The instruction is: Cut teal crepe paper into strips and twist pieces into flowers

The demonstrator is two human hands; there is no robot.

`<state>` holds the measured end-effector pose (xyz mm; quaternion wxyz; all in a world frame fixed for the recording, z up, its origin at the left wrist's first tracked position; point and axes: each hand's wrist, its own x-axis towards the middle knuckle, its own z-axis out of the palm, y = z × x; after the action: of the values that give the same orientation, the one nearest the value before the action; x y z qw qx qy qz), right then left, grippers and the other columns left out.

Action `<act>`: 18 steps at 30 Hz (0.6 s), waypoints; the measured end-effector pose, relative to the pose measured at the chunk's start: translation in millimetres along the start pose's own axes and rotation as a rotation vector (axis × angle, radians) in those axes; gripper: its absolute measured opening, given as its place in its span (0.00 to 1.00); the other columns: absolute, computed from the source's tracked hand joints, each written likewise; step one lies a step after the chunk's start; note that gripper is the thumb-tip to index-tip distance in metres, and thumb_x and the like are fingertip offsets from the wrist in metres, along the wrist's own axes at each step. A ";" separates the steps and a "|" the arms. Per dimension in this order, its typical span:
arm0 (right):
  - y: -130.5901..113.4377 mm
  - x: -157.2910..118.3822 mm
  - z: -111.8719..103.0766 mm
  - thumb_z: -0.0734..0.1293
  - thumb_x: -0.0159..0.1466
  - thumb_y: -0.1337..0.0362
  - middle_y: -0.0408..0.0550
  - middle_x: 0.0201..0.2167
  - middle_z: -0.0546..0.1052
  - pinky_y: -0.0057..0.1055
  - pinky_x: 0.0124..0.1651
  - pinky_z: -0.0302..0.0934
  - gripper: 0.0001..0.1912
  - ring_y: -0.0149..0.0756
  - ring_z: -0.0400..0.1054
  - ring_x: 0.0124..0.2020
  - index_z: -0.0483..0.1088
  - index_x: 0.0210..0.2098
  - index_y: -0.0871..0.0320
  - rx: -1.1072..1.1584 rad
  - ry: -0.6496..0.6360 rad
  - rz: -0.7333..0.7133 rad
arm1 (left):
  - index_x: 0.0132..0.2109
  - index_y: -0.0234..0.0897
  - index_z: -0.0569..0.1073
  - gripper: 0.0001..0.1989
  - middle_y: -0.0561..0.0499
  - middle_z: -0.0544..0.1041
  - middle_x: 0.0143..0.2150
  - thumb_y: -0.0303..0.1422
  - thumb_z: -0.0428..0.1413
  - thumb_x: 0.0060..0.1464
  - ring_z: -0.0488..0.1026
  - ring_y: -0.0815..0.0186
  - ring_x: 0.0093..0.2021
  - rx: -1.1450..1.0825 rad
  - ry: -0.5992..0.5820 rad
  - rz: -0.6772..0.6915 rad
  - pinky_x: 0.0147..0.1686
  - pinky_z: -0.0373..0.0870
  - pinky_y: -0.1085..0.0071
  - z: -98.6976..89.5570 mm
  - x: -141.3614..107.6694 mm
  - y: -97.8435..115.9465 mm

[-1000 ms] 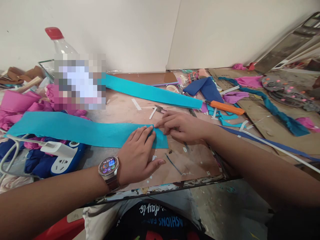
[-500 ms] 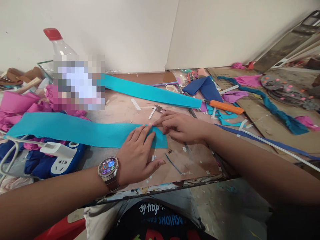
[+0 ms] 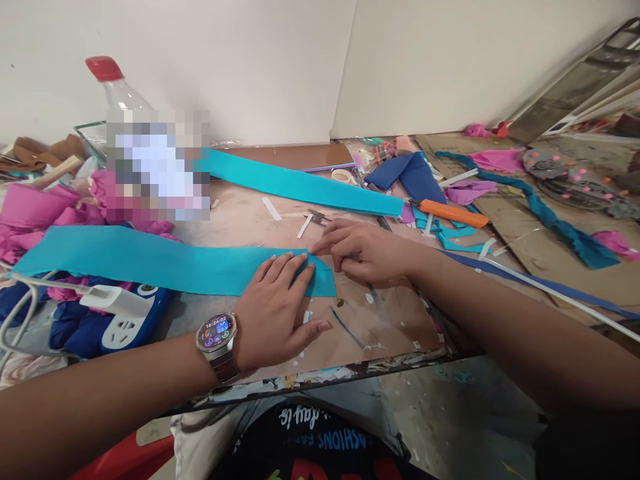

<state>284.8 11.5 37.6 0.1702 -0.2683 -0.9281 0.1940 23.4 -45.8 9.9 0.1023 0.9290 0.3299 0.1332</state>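
Note:
A long turquoise fabric strip (image 3: 150, 263) lies across the table, with a fold near its right end. My left hand (image 3: 280, 307), with a watch at the wrist, rests flat on the strip, fingers extended and thumb out over the bare board. At the strip's right end, my right hand (image 3: 363, 250) has its index finger stretched to the upper edge of the fold; its other fingers are curled, and nothing shows in them. Behind both hands lies a second turquoise strip (image 3: 300, 187). An orange cutter (image 3: 453, 213) is at that strip's right end.
Pink fabric (image 3: 40, 203), a blue and white power strip (image 3: 125, 327) and cables are at the left. A red-capped bottle (image 3: 123, 90) stands at the back left beside a blurred patch. Cardboard (image 3: 545, 240), scraps and a white rod (image 3: 560, 293) lie at the right.
My left fingertips have shifted slightly right along the strip. My right index finger has moved a little right, and the folded corner lies flatter.

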 end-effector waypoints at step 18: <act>2.7 0.1 0.0 0.64 0.60 0.74 0.46 0.37 0.84 0.45 0.61 0.66 0.16 0.43 0.73 0.47 0.81 0.36 0.51 0.003 0.076 0.012 | 0.72 0.31 0.63 0.42 0.34 0.62 0.73 0.59 0.47 0.64 0.57 0.41 0.73 -0.002 -0.003 -0.007 0.71 0.52 0.43 1.3 -1.0 -0.9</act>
<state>285.9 13.6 36.3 0.2047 -0.2807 -0.9191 0.1858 22.5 -45.9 8.3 0.1045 0.9279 0.3328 0.1317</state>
